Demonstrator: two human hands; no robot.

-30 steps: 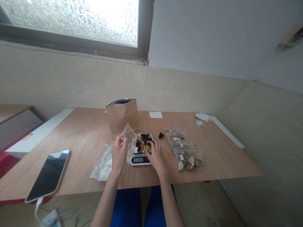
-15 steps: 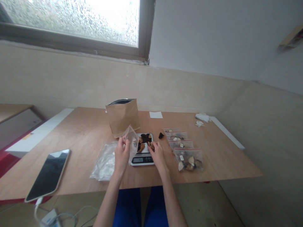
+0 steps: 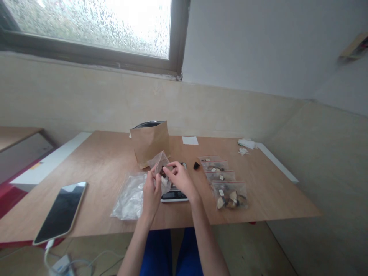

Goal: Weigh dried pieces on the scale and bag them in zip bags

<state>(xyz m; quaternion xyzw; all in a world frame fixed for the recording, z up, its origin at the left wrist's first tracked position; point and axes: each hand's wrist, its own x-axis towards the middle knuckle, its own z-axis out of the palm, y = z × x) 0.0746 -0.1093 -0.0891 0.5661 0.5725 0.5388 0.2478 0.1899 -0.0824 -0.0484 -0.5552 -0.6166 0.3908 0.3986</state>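
My left hand (image 3: 152, 188) pinches a small clear zip bag (image 3: 161, 157) by its side and holds it up over the left part of the kitchen scale (image 3: 174, 196). At the bag's mouth, the closed fingers of my right hand (image 3: 178, 174) hold a dark brown dried piece (image 3: 163, 171), which looks like dried mushroom. Both hands and the bag cover most of the scale's plate. Just right of the scale lies a single black dried piece (image 3: 196, 165).
A brown paper pouch (image 3: 152, 143) stands open behind the scale. Left are empty clear bags (image 3: 129, 197) and a phone (image 3: 61, 211) on a cable. Several filled zip bags (image 3: 230, 195) overlap at right. A white card (image 3: 190, 140) and paper scraps (image 3: 246, 143) lie farther back.
My right hand has moved from the scale's plate up and left to the bag's mouth with a dried piece. The bag has tilted toward it in my left hand.
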